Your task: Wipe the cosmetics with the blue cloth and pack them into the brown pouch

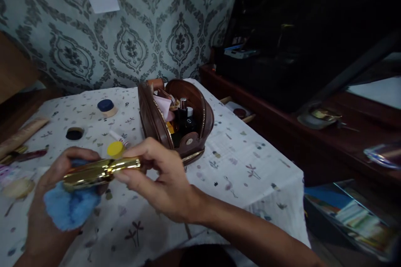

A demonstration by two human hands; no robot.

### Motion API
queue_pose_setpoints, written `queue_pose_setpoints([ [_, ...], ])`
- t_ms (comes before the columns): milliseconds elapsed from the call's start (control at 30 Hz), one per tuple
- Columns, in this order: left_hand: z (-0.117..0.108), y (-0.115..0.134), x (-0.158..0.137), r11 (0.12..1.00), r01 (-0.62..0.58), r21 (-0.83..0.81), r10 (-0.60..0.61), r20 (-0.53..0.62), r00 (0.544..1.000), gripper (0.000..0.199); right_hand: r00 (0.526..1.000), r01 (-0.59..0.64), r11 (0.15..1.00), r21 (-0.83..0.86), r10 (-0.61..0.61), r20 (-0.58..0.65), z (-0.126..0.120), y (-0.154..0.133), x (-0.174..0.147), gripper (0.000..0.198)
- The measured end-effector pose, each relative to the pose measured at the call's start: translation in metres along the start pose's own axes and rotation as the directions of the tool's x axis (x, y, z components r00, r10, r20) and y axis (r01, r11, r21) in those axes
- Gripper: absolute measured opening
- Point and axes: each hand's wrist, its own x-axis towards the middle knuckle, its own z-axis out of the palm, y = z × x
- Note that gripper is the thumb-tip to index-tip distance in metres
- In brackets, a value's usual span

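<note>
A shiny gold cosmetic tube [90,174] lies sideways between my two hands, above the near left of the table. My left hand [46,204] is closed around its wider end, with a fluffy light-blue cloth [73,206] held against the tube's underside. My right hand [163,179] pinches the narrower end between thumb and fingers. Just beyond the tube are a yellow cap [115,149] and a small white tube [118,137]. Behind my right hand stands an unzipped brown bag [152,112] with bottles, including a black bottle [183,110], and a pink item [163,105] inside.
A patterned white cloth [232,150] covers the table. On it lie a blue-lidded jar [107,107], a dark round lid [74,133], a long beige tube [25,133] and several blurred cosmetics at left. Dark red furniture [269,137] borders the right side; patterned wallpaper [131,46] rises behind.
</note>
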Motion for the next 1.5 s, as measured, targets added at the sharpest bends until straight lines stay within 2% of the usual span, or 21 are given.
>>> queue_pose_setpoints([
  [100,0.040,0.046,-0.003,0.999,-0.010,-0.037,0.011,0.033,0.999,0.040,0.994,-0.002,0.991,-0.133,-0.012,-0.104,-0.033,-0.024,-0.011,0.017],
  [200,0.067,0.068,0.002,0.967,-0.232,0.106,0.214,0.157,0.964,0.034,0.967,0.031,0.947,-0.319,-0.110,-0.232,-0.065,-0.041,-0.020,0.013],
  [300,0.087,0.069,0.010,0.902,-0.384,0.197,0.313,0.311,0.897,0.046,0.923,0.102,0.852,-0.513,-0.273,-0.271,-0.091,-0.049,-0.022,0.011],
  [367,0.098,0.066,0.015,0.853,-0.464,0.241,0.366,0.357,0.859,0.055,0.904,0.125,0.778,-0.615,-0.345,-0.253,-0.104,-0.049,-0.021,0.013],
  [467,0.108,0.063,0.018,0.759,-0.570,0.315,0.439,0.400,0.805,0.060,0.901,0.137,0.691,-0.710,-0.385,-0.200,-0.117,-0.045,-0.016,0.017],
  [600,0.109,0.057,0.017,0.646,-0.672,0.362,0.518,0.439,0.734,0.055,0.911,0.184,0.586,-0.789,-0.404,-0.088,-0.128,-0.038,-0.006,0.017],
  [733,0.108,0.048,0.017,0.567,-0.729,0.383,0.585,0.436,0.684,0.049,0.953,0.216,0.521,-0.826,-0.297,0.062,-0.133,-0.034,0.008,0.015],
  [867,0.111,0.044,0.020,0.520,-0.747,0.415,0.599,0.447,0.665,0.052,0.978,0.207,0.498,-0.842,-0.090,0.186,-0.132,-0.036,0.026,0.015],
  [967,0.113,0.044,0.022,0.491,-0.766,0.415,0.616,0.456,0.642,0.055,0.962,0.201,0.432,-0.879,0.082,0.261,-0.126,-0.040,0.041,0.011],
  [1067,0.113,0.044,0.023,0.490,-0.765,0.417,0.610,0.463,0.643,0.055,0.925,0.238,0.378,-0.895,0.193,0.327,-0.120,-0.043,0.053,0.015],
  [1233,0.113,0.042,0.021,0.482,-0.771,0.417,0.606,0.476,0.637,0.056,0.894,0.268,0.423,-0.866,0.226,0.387,-0.115,-0.040,0.065,0.013],
  [1500,0.108,0.040,0.019,0.463,-0.770,0.439,0.595,0.490,0.637,0.057,0.879,0.167,0.571,-0.803,0.283,0.384,-0.119,-0.020,0.078,0.014],
])
